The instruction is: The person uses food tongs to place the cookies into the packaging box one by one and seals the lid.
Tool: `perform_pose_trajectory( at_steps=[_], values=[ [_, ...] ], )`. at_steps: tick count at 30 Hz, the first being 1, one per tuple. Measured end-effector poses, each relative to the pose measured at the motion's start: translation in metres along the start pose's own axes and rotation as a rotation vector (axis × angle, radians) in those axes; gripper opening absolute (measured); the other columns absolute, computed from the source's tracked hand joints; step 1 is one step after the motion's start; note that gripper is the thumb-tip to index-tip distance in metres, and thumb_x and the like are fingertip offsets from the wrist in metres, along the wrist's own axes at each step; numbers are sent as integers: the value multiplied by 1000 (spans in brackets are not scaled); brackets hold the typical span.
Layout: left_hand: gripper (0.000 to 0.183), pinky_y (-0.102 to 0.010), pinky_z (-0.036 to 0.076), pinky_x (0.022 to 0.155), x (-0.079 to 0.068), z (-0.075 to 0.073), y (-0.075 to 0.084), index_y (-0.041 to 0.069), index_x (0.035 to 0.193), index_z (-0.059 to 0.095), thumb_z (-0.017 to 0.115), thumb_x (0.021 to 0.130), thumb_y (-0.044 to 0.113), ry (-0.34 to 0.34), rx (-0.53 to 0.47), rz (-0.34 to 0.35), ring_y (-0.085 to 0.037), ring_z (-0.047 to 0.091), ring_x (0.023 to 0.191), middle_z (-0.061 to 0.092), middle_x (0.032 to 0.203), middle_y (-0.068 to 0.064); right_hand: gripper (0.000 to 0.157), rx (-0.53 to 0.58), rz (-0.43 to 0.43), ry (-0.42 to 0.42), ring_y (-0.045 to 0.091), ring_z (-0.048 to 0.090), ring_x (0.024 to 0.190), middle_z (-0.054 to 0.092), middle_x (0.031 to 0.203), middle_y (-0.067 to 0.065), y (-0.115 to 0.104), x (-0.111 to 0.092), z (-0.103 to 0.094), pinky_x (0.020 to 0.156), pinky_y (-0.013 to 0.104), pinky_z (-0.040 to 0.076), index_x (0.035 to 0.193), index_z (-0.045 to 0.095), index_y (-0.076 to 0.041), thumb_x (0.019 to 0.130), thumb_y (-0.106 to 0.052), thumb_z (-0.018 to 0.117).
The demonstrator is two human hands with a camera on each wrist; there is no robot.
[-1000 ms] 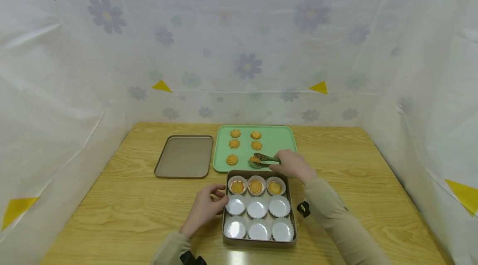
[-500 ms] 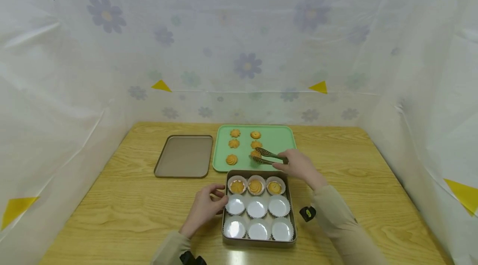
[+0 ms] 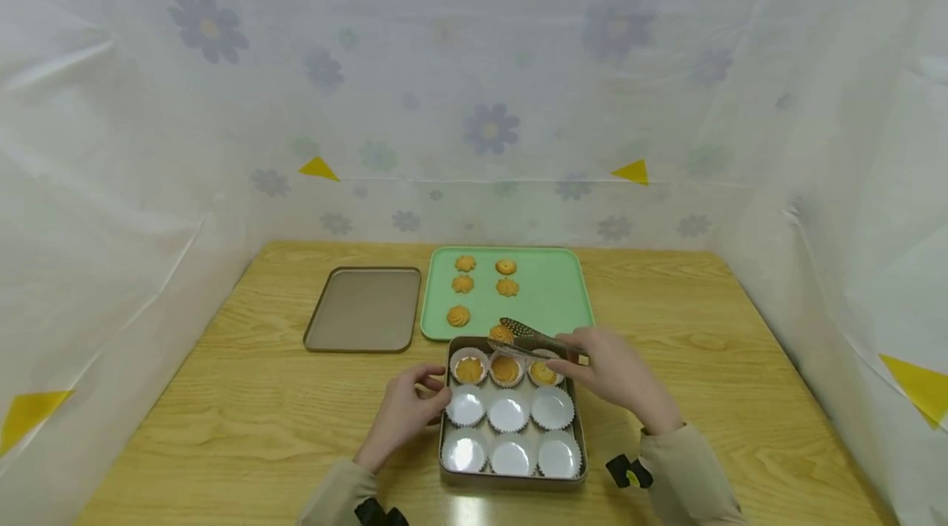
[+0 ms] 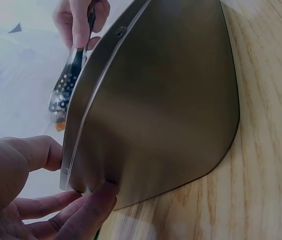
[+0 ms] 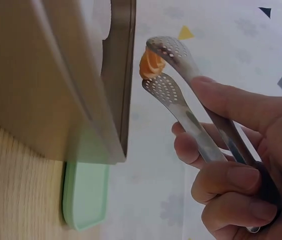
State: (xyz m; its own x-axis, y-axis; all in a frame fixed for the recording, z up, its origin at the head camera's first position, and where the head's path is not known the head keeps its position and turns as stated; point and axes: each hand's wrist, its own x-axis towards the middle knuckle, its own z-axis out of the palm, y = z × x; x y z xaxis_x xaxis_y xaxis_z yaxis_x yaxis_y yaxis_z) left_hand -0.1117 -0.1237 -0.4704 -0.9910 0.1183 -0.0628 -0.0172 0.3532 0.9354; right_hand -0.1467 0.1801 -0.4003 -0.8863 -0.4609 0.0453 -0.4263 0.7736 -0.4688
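At the left on the wooden table (image 3: 222, 419) lies a flat brown tray (image 3: 363, 309), bare of contents and just beside the green one. Next comes the left hand (image 3: 403, 411), pinching the left wall of a square metal tin (image 3: 511, 480), thumb at the rim and fingertips pressed to the outside. In the tin stand nine white paper cups (image 3: 508, 411), three by three; each cup of the far row holds a baked cookie. Beyond it, the green tray (image 3: 555, 289) carries five loose cookies (image 3: 458, 316), three in its left column and two in its right. A swirled cookie (image 3: 500, 333) sits clamped between the perforated ends of tongs (image 5: 193, 127), near the tin's far rim, though its exact height is hard to judge. At the right, the right hand (image 3: 618, 374) grips the tongs' handles.
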Motion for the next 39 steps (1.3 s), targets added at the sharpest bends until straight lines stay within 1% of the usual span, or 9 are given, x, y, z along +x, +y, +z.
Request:
perform_pose_trajectory(
  at_steps=[2,3,6,9,10,15,24,35,39],
  values=[
    [40,-24,63,61,0,0,0,-10,121,63,69,84,5,1,-4,4,-19,71,78,68,99,-22,16,-17,-40,2,1,37,56,53,68,-12,-5,-5,1,51,18,35,81,66,-22,94,-32,69],
    [40,-24,63,61,0,-1,0,-10,121,63,69,84,4,2,-6,4,-20,71,78,68,99,-23,17,-31,-62,5,0,37,56,52,68,-13,-7,-8,1,51,17,35,81,64,-23,94,-33,69],
    [41,-24,64,61,0,-1,0,-10,122,63,69,84,5,-4,-7,3,-20,71,79,68,99,-23,13,-54,-105,0,-2,36,57,52,70,-16,-13,-14,4,53,16,34,93,72,-20,93,-33,70],
    [42,-24,64,62,0,-1,0,-11,122,62,69,85,5,-10,-8,-3,-20,71,79,68,100,-23,25,-57,-123,-10,-3,37,59,54,72,-17,-17,-20,7,54,16,35,111,75,-15,92,-32,71],
    [42,-25,64,62,0,-1,0,-11,123,62,69,85,5,-11,-7,-3,-20,71,79,68,100,-23,27,-61,-133,-10,-3,37,60,54,72,-17,-19,-21,8,54,16,35,112,74,-14,92,-32,71],
    [41,-25,64,61,0,0,-1,-10,122,63,69,85,5,-3,-7,-2,-21,71,79,68,99,-22,13,-119,-187,-6,-2,38,62,52,71,-15,-25,-23,13,53,15,34,97,69,-20,90,-30,73],
    [40,-24,63,61,0,0,-1,-10,122,63,69,85,5,-1,-6,-2,-20,71,78,68,99,-22,17,-198,-190,-6,0,41,61,55,74,-9,-37,-25,19,50,16,32,95,68,-19,87,-31,76],
    [40,-25,63,61,1,1,-3,-9,122,63,69,85,6,-2,-7,-8,-19,70,78,68,99,-21,17,-211,-165,-47,1,41,60,51,72,-10,-44,-18,23,48,17,32,86,66,-19,86,-32,77],
    [40,-25,63,61,1,1,-2,-9,122,63,69,85,6,-3,-7,-11,-19,70,78,68,99,-21,18,-219,-158,-48,1,41,60,55,74,-8,-46,-16,25,47,17,32,85,65,-19,86,-33,78]
  ],
)
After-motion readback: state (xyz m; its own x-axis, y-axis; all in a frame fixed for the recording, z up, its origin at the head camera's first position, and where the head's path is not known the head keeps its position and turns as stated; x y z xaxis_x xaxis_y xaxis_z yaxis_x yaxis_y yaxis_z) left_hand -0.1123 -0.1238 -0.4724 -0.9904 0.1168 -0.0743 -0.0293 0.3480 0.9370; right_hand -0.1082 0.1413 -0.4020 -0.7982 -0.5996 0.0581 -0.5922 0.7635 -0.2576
